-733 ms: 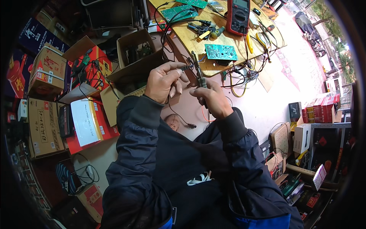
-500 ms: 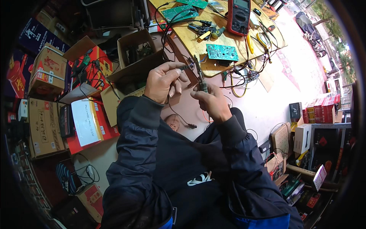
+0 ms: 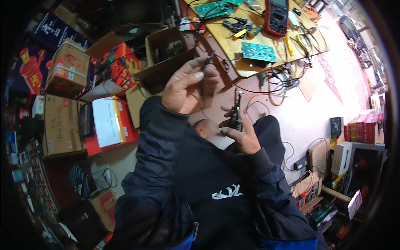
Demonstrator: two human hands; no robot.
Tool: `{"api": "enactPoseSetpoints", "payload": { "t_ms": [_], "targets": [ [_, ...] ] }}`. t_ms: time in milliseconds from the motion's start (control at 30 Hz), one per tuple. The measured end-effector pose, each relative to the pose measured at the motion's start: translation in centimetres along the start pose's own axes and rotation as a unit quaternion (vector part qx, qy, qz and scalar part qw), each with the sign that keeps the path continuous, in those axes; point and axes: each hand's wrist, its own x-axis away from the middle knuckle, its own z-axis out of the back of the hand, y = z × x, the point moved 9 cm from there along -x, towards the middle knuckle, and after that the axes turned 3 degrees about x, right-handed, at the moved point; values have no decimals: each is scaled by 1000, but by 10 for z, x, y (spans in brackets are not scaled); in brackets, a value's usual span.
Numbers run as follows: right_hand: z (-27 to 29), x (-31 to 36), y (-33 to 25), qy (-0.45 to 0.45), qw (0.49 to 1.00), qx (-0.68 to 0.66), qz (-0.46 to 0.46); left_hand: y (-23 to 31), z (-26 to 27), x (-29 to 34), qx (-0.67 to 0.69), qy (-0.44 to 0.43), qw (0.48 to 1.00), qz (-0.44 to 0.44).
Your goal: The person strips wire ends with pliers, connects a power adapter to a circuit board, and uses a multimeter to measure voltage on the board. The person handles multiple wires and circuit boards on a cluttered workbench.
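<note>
My left hand (image 3: 187, 87) is raised, thumb and fingers pinching the end of a black cable (image 3: 207, 62). A bit of thin blue wire seems to stick out at its tip; motion blur hides the detail. Lower and to the right, above my knee, my right hand (image 3: 245, 135) holds dark-handled pliers (image 3: 236, 112), jaws pointing up. The pliers are apart from the cable. Beyond both hands, a green circuit board (image 3: 259, 52) lies on the near edge of a wooden table (image 3: 233, 71).
On the table are a red multimeter (image 3: 276, 18), a yellow-handled tool (image 3: 288, 45), more green boards (image 3: 213, 9) and tangled leads. Cardboard boxes (image 3: 62, 125) are stacked at left, an open carton (image 3: 166, 46) ahead of them. Boxes and tools (image 3: 321, 204) crowd the right side.
My right hand has drawn the pliers down and away from the cable end. My left hand still pinches the cable, now slightly higher relative to the table. The whole view has shifted a little.
</note>
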Motion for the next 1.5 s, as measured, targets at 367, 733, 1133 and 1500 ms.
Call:
{"api": "enactPoseSetpoints", "payload": {
  "t_ms": [367, 733, 1133, 1500],
  "targets": [
    [7, 41, -58, 32, 988, -3, 153, 36, -65, 38, 97, -14, 985, -142],
    [205, 237, -251, 404, 733, 272, 476, -64, -18, 56, -167, 89, 975, 113],
    [459, 361, -241, 622, 579, 400, 343, -73, 8, 49, -217, 117, 958, 146],
    [619, 436, 74, 757, 618, 183, -108, -72, 5, 43, -239, 145, 949, 147]
  ]
}}
